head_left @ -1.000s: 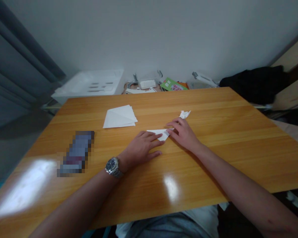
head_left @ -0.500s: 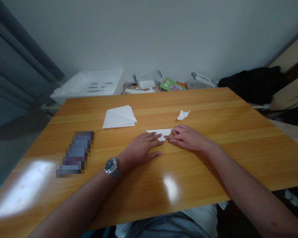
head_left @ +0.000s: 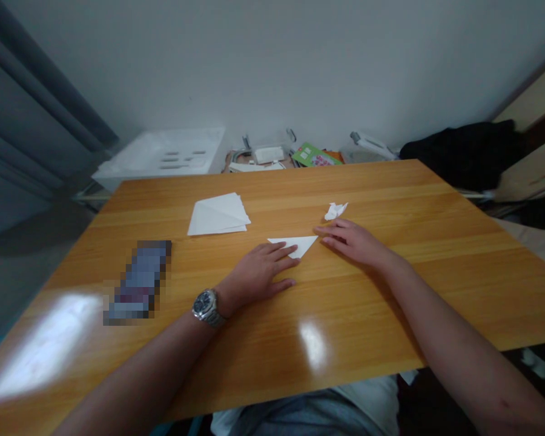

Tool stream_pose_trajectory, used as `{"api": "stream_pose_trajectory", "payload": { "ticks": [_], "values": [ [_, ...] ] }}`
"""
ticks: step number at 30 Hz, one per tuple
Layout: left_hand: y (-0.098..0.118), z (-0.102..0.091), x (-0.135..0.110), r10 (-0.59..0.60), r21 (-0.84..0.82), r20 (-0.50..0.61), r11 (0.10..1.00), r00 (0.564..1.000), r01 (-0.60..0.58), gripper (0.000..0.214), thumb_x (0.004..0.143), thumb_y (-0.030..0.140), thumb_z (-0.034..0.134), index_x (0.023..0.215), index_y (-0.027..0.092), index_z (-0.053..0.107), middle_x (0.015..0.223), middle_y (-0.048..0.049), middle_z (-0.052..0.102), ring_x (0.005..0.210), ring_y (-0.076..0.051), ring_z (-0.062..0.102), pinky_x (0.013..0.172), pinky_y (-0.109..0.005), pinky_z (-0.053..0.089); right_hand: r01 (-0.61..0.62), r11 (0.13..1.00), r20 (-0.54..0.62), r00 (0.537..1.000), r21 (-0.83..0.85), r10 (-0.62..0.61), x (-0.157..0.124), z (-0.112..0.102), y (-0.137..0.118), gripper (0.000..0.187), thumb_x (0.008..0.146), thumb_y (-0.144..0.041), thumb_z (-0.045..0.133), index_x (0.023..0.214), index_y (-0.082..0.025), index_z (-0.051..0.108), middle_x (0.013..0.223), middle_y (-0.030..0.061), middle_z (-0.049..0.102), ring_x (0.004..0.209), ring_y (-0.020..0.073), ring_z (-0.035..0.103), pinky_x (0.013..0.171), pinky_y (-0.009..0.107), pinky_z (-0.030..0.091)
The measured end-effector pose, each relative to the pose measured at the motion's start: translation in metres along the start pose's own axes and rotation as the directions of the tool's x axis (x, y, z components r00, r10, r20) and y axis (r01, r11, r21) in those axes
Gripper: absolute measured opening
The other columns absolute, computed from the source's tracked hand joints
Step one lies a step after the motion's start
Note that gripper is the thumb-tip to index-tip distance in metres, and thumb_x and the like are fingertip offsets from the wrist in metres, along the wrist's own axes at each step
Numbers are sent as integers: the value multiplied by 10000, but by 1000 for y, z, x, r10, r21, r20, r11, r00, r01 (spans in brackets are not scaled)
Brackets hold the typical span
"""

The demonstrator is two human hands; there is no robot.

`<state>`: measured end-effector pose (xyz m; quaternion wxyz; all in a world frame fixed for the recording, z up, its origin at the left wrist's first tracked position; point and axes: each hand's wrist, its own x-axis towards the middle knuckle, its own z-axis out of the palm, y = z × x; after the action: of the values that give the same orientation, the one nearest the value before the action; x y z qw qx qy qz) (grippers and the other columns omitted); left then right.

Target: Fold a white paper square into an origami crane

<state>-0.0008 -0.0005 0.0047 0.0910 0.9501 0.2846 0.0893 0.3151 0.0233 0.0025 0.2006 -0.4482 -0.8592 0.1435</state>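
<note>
A small white paper folded into a triangle (head_left: 305,243) lies on the wooden table (head_left: 272,339), its long edge facing away from me. My left hand (head_left: 266,269) rests flat with its fingers spread, two fingertips lying over the paper and covering its left part. Just right of the paper's corner, my right hand (head_left: 349,242) has its fingers stretched out and holds nothing. Directly beyond the right hand sits a small folded white paper figure (head_left: 335,211).
White paper sheets (head_left: 218,215) are stacked at the back left. A pixelated phone-like device (head_left: 140,281) lies left of my wrist. Past the far edge are a white foam tray (head_left: 163,148), a green booklet (head_left: 315,155) and black cloth (head_left: 463,151).
My right hand has come off the folded paper and moved a little right and away from me, its fingers straightening. The left hand has stayed in place on the paper.
</note>
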Motion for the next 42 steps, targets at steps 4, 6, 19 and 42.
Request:
{"api": "stream_pose_trajectory", "payload": {
  "ticks": [4,6,19,42],
  "values": [
    [1,-1,1,-4,-7,3,1000,1000,4,569,1014,585,466,1497,286,496,1597,-42,454,1449,-286,443,1210,-483,345,17,996,-52,999,93,-12,2,8,5,323,1017,-374,542,1212,-226,752,1081,119,672,1032,268,637,921,423,523],
    [2,-2,2,-10,-4,-2,1000,1000,10,613,1013,591,462,1544,285,432,1591,-49,463,1438,-285,454,1206,-484,346,-11,993,-85,996,117,21,4,12,5,276,1002,-351,565,1137,-222,769,1085,116,676,1016,262,642,904,418,528],
    [2,-1,3,-21,28,-7,999,1000,21,621,1008,598,462,1542,281,440,1583,-58,472,1433,-285,461,1198,-471,359,-167,965,-186,961,201,205,16,26,-2,132,933,-290,637,881,-197,715,880,59,654,792,209,612,732,341,471],
    [3,-1,1,-24,7,0,1000,1000,24,598,1013,582,470,1540,301,446,1593,-54,456,1460,-268,442,1217,-443,373,74,997,195,978,-22,-69,0,-6,-41,505,1036,-454,490,1526,-332,493,1103,101,610,993,260,593,922,433,507]
  ]
}}
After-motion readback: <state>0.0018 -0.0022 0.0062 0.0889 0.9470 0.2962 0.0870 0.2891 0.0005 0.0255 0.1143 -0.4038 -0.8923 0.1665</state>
